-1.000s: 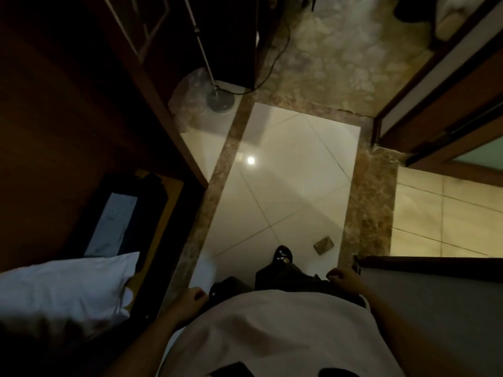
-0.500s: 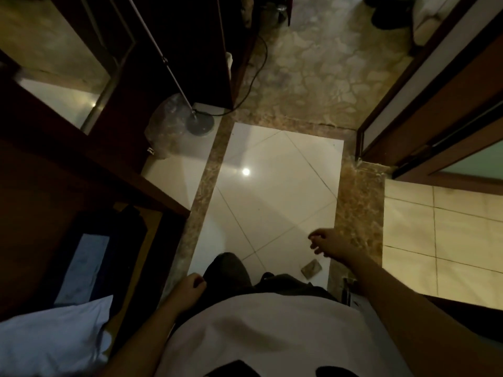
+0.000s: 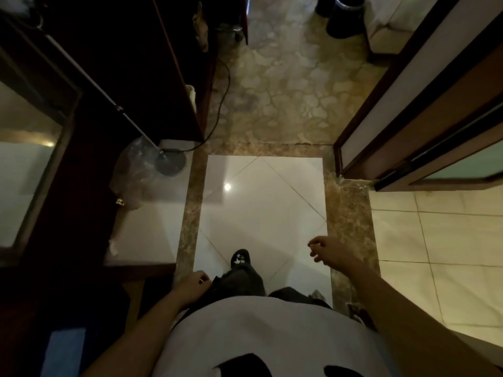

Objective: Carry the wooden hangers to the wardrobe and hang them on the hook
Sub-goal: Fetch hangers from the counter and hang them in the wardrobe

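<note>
Head view looks down at my shoe (image 3: 240, 258) on the white floor (image 3: 261, 213). My left hand (image 3: 194, 285) hangs by my leg, fingers loosely curled, holding nothing. My right hand (image 3: 326, 251) floats out front, fingers loose too (nothing in it). Where the hangers are, I cannot tell.

The left hand (image 3: 193, 288) hangs at the hip, fingers loosely curled, holding nothing. The right hand (image 3: 330, 253) reaches forward, fingers loosely bent, also empty.
</note>
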`<state>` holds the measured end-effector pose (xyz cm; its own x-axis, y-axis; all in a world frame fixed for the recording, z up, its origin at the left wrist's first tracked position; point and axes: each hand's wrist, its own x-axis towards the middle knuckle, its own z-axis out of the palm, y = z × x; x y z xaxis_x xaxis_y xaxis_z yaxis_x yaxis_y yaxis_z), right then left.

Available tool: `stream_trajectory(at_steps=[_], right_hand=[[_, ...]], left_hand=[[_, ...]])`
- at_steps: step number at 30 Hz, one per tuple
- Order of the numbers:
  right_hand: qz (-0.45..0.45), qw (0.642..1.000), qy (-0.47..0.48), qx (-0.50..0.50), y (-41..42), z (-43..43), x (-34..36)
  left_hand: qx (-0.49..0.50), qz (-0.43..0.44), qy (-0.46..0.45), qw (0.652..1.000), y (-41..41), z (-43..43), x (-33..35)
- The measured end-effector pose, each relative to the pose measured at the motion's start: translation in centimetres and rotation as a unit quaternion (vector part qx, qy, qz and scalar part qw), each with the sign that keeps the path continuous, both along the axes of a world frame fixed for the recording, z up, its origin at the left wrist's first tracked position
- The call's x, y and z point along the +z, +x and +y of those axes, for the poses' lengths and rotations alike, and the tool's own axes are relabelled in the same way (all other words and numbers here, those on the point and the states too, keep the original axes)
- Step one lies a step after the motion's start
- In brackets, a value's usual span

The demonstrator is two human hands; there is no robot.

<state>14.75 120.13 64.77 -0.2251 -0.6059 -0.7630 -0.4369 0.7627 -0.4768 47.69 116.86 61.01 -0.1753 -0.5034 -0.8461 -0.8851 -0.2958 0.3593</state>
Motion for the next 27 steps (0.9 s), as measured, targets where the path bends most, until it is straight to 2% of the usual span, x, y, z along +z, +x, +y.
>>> stream_trajectory(at_steps=[8,13,19,23,27], right_hand=[[0.013,0.988,0.067,-0.138,-2.6,0.4,-1.1],[0.011,0.976,0.104,-0.193,-6.4,-2.6,-1.7],[0.014,0.985,0.087,-0.147,-13.0,-13.8,-2.1],[0.009,0.996,0.039,-0.079,-16.9,-24.6,-0.4],[-0.004,0.999,-0.034,-0.010,-20.2,-35.7,1.0]], left_hand=[[-0.140,0.028,-0.069,0.987,-6.8,-16.5,2.3],[-0.126,0.079,-0.085,0.985,-13.9,-24.7,3.9],[-0.077,0.074,-0.070,0.992,-18.6,-31.7,3.2],[-0.041,0.017,-0.043,0.998,-18.4,-34.3,2.2],[0.034,-0.003,-0.024,0.999,-18.4,-36.1,1.8]])
